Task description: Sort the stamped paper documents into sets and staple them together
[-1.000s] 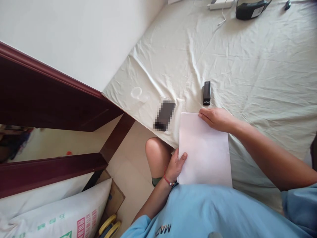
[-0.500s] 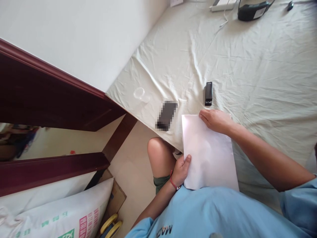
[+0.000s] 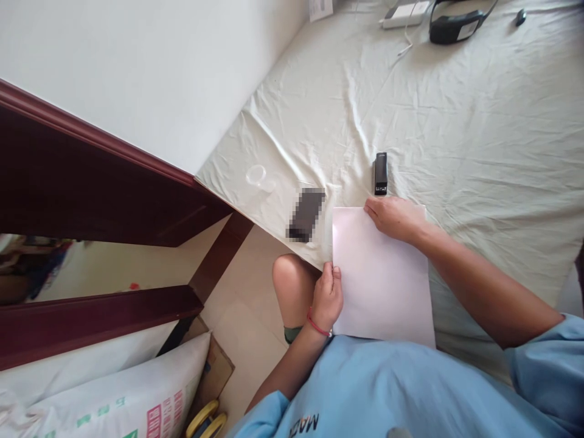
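Observation:
White paper (image 3: 383, 280), flat and reaching back to the blue shirt, lies in front of me on the pale cloth; whether it is one sheet or a stack I cannot tell. My left hand (image 3: 327, 295), with a red bracelet at the wrist, is closed at the paper's left edge, thumb beside the fingers. At the far edge, my right hand (image 3: 395, 218) has its fingers curled over the paper near the middle. Just beyond that hand stands a black stapler (image 3: 380, 174). Left of the paper is a dark, blurred-out phone-like object (image 3: 307, 214).
A clear round plastic piece (image 3: 256, 175) lies near the cloth's left edge. Farther back are a white device with a cable (image 3: 405, 14), a black headband-like device (image 3: 456, 27) and a small black item (image 3: 521, 17). Printed sacks (image 3: 132, 389) and yellow-rimmed wheels (image 3: 206, 420) are low at left.
My left hand has slid slightly up along the paper's left edge, and its thumb has come off the top surface to the edge. The paper lies flatter; my right hand stays at the far edge.

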A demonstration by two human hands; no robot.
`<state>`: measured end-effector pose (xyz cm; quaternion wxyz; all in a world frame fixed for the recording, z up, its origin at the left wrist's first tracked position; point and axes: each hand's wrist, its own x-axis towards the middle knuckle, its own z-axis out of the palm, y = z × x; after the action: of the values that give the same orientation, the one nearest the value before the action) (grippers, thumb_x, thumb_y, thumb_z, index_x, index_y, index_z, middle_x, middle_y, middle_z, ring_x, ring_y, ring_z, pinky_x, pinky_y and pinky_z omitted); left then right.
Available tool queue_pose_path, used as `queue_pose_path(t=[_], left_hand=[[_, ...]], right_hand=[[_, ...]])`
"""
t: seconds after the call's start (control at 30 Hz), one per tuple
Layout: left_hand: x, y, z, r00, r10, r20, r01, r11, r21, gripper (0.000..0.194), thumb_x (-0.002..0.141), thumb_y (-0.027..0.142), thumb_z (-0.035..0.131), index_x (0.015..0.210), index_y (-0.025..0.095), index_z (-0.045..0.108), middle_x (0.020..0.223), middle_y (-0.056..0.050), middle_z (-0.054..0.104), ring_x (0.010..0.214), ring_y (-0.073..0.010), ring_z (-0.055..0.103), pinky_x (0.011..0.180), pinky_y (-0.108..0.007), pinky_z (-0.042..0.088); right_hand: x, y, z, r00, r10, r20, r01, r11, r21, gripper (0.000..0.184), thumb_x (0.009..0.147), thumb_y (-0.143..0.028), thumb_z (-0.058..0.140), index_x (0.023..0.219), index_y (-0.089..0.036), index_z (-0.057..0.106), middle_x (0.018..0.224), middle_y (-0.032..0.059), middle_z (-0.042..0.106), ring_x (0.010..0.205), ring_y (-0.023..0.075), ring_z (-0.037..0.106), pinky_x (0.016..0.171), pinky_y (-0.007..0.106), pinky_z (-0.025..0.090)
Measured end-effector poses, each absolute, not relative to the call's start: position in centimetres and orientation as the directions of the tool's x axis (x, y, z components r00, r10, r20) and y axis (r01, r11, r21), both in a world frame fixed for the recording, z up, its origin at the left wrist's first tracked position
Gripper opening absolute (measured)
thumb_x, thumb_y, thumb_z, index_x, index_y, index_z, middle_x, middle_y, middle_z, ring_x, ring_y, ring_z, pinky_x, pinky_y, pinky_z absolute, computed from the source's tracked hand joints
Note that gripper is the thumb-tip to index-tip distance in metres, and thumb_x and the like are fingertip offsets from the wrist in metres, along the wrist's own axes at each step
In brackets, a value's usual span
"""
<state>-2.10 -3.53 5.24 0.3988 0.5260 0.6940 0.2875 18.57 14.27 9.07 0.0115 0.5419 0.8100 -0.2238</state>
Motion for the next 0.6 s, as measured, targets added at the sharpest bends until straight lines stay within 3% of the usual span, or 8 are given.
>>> queue_pose_path(t=[0.1,0.27,0.33,0.6], left_hand=[[-1.1,-3.7,3.9,-0.139,0.956,-0.258,0.463,0.293,0.837,0.039,0.109,0.057,0.041,0.087,0.025,0.044,0.078,-0.001,0.054,0.073,-0.021,0.054,0.072,-0.034,0.041],[-1.1,-3.9,2.2,-0.159,0.931,-0.328,0.25,0.36,0.899,0.047,0.103,0.068,0.05,0.095,0.022,0.057,0.096,-0.007,0.067,0.098,-0.0249,0.064,0.094,-0.037,0.05],[-1.5,-3.6,2.2,-0.143,0.922,-0.359,0.206,0.383,0.9,0.048,0.102,0.068,0.052,0.094,0.021,0.058,0.098,-0.008,0.068,0.097,-0.0249,0.064,0.094,-0.037,0.05],[-0.6,0.7,3.8,-0.03,0.931,-0.364,0.362,0.349,0.864,0.029,0.108,0.033,0.048,0.082,0.021,0.055,0.082,-0.001,0.059,0.082,-0.0191,0.056,0.086,-0.03,0.046]], right_hand=[[18.8,14.2,8.5,-0.409,0.866,-0.287,0.887,0.303,-0.349,0.039,0.111,-0.038,0.034,0.106,-0.02,0.068,0.107,0.014,0.075,0.093,0.0291,0.07,0.071,0.035,0.036],[19.4,14.5,7.8,-0.386,0.869,-0.31,0.896,0.272,-0.352,0.041,0.111,-0.042,0.034,0.112,-0.02,0.069,0.11,0.013,0.076,0.099,0.0285,0.07,0.075,0.035,0.037],[19.6,14.8,7.8,-0.382,0.865,-0.326,0.896,0.261,-0.359,0.039,0.11,-0.041,0.036,0.107,-0.021,0.07,0.11,0.0114,0.077,0.1,0.0269,0.07,0.075,0.034,0.037],[21.0,16.8,7.9,-0.292,0.875,-0.386,0.936,0.179,-0.304,0.036,0.107,-0.036,0.039,0.097,-0.019,0.069,0.114,0.0145,0.075,0.103,0.0302,0.068,0.074,0.035,0.038]])
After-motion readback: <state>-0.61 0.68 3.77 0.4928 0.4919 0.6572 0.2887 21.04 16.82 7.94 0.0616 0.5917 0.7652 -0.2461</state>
